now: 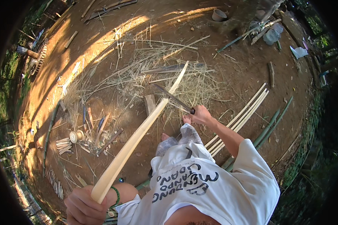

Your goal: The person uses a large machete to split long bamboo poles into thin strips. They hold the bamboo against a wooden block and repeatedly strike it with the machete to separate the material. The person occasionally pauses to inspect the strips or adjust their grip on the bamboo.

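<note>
1. Bamboo (pixel 139 138): we are gripping its near end in our clenched left hand (pixel 85 207), at seven o'clock.
2. Our right hand (pixel 201 114) is grasping a knife (pixel 172 97), its blade crossing the bamboo at twelve o'clock.

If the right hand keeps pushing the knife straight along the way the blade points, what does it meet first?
The right hand aims the knife up-left; its blade already crosses the pale bamboo strip held by the left hand. Beyond lies the loose straw pile, though depth is uncertain.
</note>
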Demonstrator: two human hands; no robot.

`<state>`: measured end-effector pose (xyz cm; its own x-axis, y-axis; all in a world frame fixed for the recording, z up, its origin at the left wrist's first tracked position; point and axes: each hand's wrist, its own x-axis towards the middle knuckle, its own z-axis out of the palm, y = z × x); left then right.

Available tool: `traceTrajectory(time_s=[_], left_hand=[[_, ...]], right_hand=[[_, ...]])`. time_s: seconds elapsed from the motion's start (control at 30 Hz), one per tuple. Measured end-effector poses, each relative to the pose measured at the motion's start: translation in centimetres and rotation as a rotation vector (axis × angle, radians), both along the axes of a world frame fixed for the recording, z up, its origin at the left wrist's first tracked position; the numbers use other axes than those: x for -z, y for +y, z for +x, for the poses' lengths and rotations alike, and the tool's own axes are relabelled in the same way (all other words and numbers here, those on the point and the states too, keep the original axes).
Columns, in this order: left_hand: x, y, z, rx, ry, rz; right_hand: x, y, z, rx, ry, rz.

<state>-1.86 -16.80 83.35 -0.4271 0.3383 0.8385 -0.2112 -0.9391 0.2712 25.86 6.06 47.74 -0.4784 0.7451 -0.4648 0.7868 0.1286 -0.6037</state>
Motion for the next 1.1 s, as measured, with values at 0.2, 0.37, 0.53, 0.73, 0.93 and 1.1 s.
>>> traceTrajectory(time_s=[0.2, 0.37, 0.53, 0.73, 0.93, 1.1], left_hand=[[-0.2, 1.7, 0.6, 0.102, 0.089, 0.13], [-1.3, 4.5, 1.0, 0.14, 0.19, 0.09], [-1.4, 4.8, 0.6, 0.223, 0.232, 0.085], [-2.0, 5.0, 0.2, 0.289, 0.237, 0.064], [-2.3, 5.8, 0.0, 0.528, 0.314, 0.093], [-2.6, 6.6, -0.4, 0.695, 0.466, 0.158]], right_hand=[[-10.0, -1.6, -2.3, -0.26, 0.327, -0.028], [0.8, 2.7, 0.5, -0.035, -0.062, -0.051], [-10.1, -0.9, -2.0, -0.221, 0.355, -0.085], [0.6, 1.8, -0.2, 0.137, 0.01, -0.137], [-9.9, 2.7, -0.2, -0.167, 0.18, -0.091], [-15.4, 1.1, -2.2, -0.487, 0.274, 0.033]])
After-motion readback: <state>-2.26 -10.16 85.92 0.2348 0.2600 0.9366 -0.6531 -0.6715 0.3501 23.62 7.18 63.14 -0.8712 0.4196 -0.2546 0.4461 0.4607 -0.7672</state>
